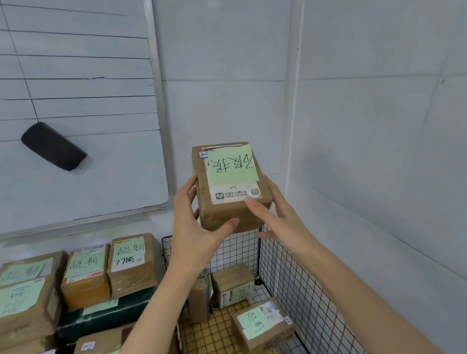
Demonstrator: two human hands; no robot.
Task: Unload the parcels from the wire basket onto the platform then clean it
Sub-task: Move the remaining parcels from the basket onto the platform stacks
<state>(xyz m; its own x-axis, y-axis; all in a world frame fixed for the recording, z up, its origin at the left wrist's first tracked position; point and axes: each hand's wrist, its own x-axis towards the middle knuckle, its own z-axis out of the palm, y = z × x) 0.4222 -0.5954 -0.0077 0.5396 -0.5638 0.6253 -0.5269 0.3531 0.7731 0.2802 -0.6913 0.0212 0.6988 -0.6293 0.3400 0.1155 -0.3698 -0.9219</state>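
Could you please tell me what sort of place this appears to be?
Probably a parcel pickup or sorting room: stacked parcels with green handwritten notes, a wire basket holding more, and a ruled whiteboard with its eraser on the wall.

Lifted parcel [231,174]: brown cardboard, green handwritten label, held tilted above wire basket [290,275] between left hand [194,229] and right hand [278,218]. Basket: black grid walls, yellow gridded bottom. Inside: green-labelled box [262,325] in front, two small boxes [234,284] behind. Stacked parcels [131,263] just left of basket.

Parcels [262,327] in basket [298,283], stacked boxes [131,263] left
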